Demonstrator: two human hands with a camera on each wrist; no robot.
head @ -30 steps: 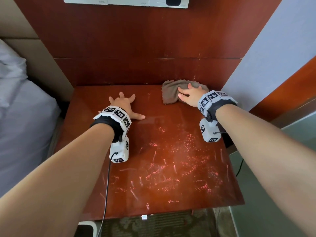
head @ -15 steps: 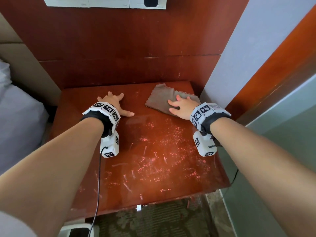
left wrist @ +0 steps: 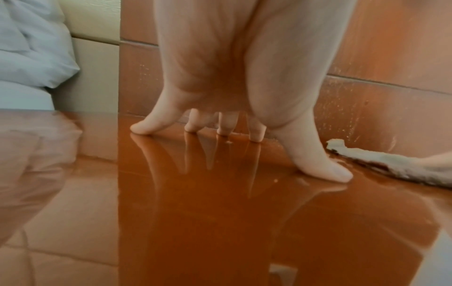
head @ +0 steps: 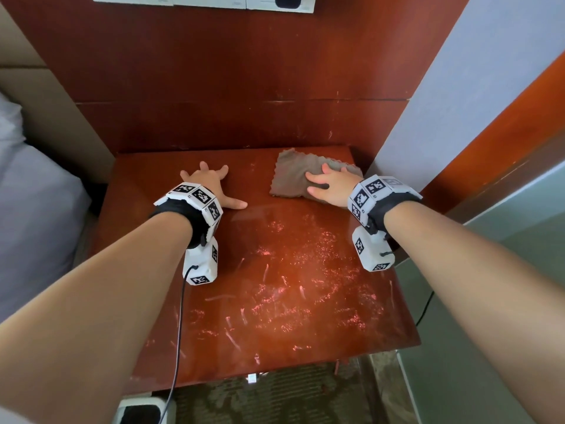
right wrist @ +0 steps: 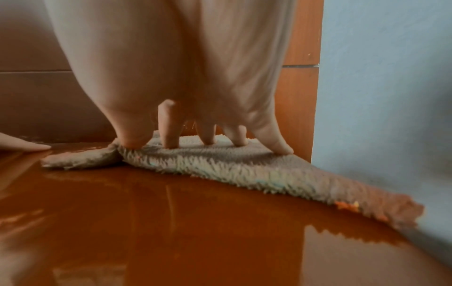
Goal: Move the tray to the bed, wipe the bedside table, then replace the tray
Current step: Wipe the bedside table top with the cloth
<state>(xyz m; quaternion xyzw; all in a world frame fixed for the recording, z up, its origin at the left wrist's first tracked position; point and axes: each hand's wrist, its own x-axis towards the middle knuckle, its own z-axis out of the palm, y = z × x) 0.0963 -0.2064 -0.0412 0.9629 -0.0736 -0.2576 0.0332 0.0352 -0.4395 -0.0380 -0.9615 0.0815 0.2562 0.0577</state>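
Observation:
A grey-brown cloth (head: pixel 293 177) (right wrist: pixel 220 164) lies flat at the back right of the glossy red-brown bedside table (head: pixel 275 301). My right hand (head: pixel 328 186) (right wrist: pixel 203 135) presses down on the cloth with spread, straight fingers. My left hand (head: pixel 211 185) (left wrist: pixel 232 131) rests on the bare tabletop at the back left, fingers splayed, fingertips touching the wood. The cloth's edge (left wrist: pixel 391 164) shows just right of my left thumb. No tray is in view.
The bed with white sheets (head: pixel 30 209) and a pillow (left wrist: pixel 31 48) lies left of the table. A wood-panelled wall (head: pixel 244 87) stands behind and a pale wall (head: pixel 443 102) hugs the table's right side. White streaks mark the tabletop's front half (head: pixel 290 295). A cable (head: pixel 177 332) hangs from my left wrist.
My right hand has slid the cloth a little along the back right of the table. My left hand has stayed planted. The head view shifted slightly.

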